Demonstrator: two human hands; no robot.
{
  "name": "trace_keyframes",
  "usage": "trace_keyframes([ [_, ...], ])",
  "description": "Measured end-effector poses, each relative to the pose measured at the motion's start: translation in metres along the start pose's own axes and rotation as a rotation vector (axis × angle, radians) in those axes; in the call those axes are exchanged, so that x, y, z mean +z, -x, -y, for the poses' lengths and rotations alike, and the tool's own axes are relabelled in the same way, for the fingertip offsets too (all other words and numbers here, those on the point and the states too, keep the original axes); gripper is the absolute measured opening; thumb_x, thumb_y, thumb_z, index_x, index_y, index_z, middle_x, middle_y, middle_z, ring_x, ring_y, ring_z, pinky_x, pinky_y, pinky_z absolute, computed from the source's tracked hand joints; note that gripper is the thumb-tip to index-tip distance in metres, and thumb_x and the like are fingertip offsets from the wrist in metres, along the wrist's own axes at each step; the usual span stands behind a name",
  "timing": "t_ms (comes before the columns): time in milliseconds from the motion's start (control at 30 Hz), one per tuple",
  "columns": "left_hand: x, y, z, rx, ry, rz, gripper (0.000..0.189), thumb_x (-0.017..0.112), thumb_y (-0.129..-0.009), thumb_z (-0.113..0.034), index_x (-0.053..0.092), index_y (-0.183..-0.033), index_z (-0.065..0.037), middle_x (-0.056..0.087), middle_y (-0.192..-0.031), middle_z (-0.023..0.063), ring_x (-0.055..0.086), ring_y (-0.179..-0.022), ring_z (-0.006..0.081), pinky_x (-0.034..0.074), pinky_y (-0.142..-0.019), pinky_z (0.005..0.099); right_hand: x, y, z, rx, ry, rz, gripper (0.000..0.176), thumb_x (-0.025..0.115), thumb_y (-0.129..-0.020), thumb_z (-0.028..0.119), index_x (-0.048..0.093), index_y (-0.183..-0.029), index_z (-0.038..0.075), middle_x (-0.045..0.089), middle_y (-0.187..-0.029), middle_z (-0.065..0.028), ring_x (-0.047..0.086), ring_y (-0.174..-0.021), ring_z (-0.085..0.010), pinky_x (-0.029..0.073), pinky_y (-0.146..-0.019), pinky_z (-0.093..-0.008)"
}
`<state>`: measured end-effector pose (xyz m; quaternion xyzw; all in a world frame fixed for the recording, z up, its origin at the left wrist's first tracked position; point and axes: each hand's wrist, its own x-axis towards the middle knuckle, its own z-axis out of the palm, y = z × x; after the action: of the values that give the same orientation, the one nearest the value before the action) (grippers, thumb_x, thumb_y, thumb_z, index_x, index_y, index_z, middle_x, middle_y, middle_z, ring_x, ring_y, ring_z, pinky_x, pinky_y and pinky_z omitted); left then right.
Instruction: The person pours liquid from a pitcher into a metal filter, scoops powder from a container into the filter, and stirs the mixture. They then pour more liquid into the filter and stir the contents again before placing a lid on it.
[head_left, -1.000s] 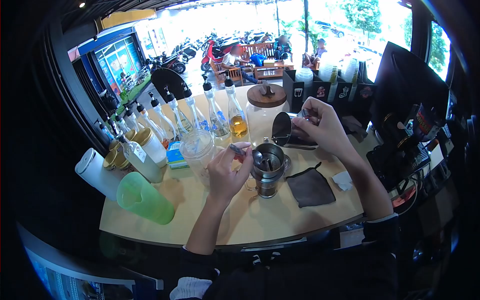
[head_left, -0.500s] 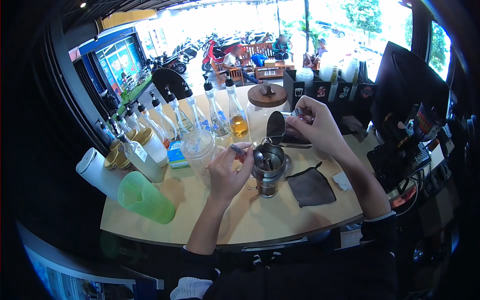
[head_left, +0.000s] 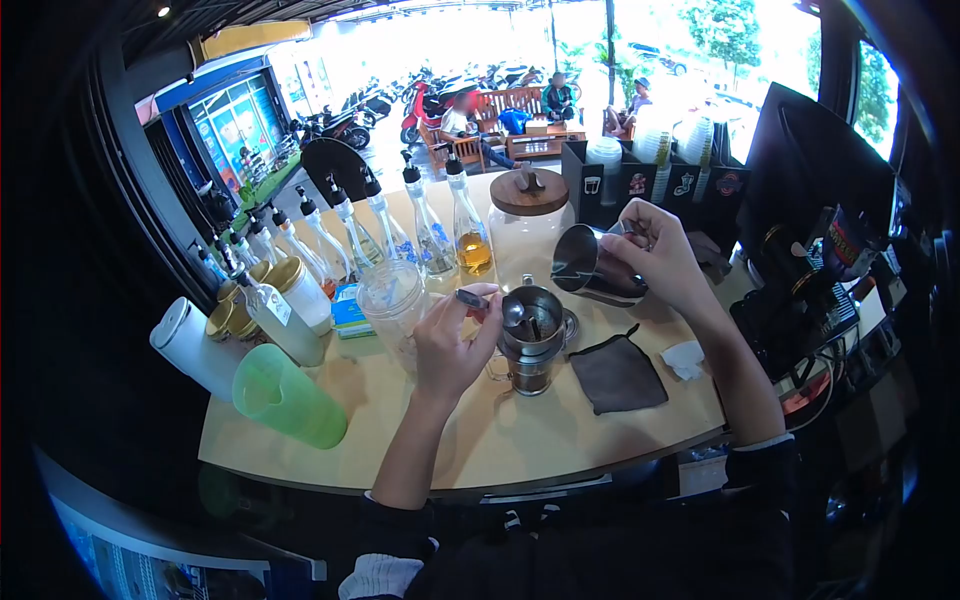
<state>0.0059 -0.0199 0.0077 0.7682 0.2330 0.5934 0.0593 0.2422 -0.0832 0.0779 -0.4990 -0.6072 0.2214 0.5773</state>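
Note:
A metal drip filter (head_left: 540, 350) sits on top of a glass mug (head_left: 531, 380) that has dark liquid in the bottom. My left hand (head_left: 452, 345) pinches a spoon (head_left: 513, 312), whose bowl is at the filter's left rim. With my right hand (head_left: 660, 262) I grip the handle of a shiny metal pitcher (head_left: 582, 265). The pitcher leans sideways, its mouth facing left, above and to the right of the filter. What is inside the pitcher cannot be made out.
A dark cloth (head_left: 620, 375) and a crumpled tissue (head_left: 684, 360) lie to the right. A clear plastic jar (head_left: 392, 295), a green pitcher (head_left: 290, 400) and several pump bottles (head_left: 473, 225) stand left. Behind are a wood-lidded jar (head_left: 530, 235) and a black cup holder (head_left: 655, 190).
My right hand has drawn the metal pitcher away from over the filter, up and to the right, tipping it less steeply. The left hand with the spoon has stayed nearly in place.

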Motion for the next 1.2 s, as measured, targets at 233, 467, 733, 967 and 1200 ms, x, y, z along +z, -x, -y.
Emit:
trace_keyframes([
  [233, -0.002, 0.0, -0.004, 0.025, -0.027, -0.005, 0.009, 0.07, -0.081, -0.007, 0.067, -0.09, -0.004, 0.066, -0.073, 0.0071, 0.064, -0.064, 0.0177, 0.049, -0.058, 0.0296, -0.034, 0.005, -0.082, 0.037, -0.02, -0.11, 0.02, 0.066, -0.083, 0.007, 0.049, -0.074, 0.004, 0.051, -0.065, 0.0031, 0.048, -0.064, -0.0008, 0.037, -0.053, -0.0185],
  [467, 0.001, 0.002, -0.008, 0.055, -0.039, 0.006, 0.008, 0.07, -0.082, -0.007, 0.066, -0.088, -0.003, 0.066, -0.079, 0.0069, 0.066, -0.068, 0.0177, 0.05, -0.059, 0.0297, -0.047, 0.023, -0.195, 0.198, -0.349, -0.343, 0.02, 0.063, -0.084, 0.007, 0.048, -0.072, 0.01, 0.051, -0.066, 0.0032, 0.045, -0.057, -0.0043, 0.036, -0.053, -0.021],
  [733, 0.007, 0.013, -0.012, 0.095, -0.065, 0.013, 0.013, 0.069, -0.082, -0.004, 0.065, -0.094, -0.004, 0.065, -0.083, 0.0075, 0.065, -0.071, 0.021, 0.05, -0.061, 0.0308, -0.03, 0.039, -0.227, 0.289, -0.603, -0.414, 0.01, 0.057, -0.089, 0.006, 0.051, -0.082, 0.009, 0.053, -0.069, 0.0025, 0.047, -0.06, -0.0039, 0.039, -0.056, -0.0208],
  [967, 0.01, 0.02, -0.016, 0.08, -0.058, -0.011, 0.015, 0.064, -0.084, 0.0, 0.065, -0.098, -0.005, 0.063, -0.085, 0.0082, 0.064, -0.074, 0.0234, 0.049, -0.064, 0.0333, -0.036, 0.055, -0.255, 0.275, -0.408, -0.279, 0.013, 0.053, -0.095, 0.015, 0.05, -0.083, 0.01, 0.053, -0.069, 0.0009, 0.056, -0.07, -0.0102, 0.042, -0.065, -0.0239],
  [1200, 0.012, 0.018, -0.023, 0.062, -0.038, 0.015, 0.017, 0.063, -0.085, -0.001, 0.065, -0.101, -0.005, 0.061, -0.089, 0.0078, 0.062, -0.078, 0.0229, 0.049, -0.066, 0.0336, -0.041, 0.05, -0.18, -0.013, 0.409, -0.263, 0.03, 0.067, -0.084, 0.017, 0.055, -0.106, 0.0, 0.053, -0.112, -0.0111, 0.052, -0.077, -0.0123, 0.044, -0.075, -0.0269],
])
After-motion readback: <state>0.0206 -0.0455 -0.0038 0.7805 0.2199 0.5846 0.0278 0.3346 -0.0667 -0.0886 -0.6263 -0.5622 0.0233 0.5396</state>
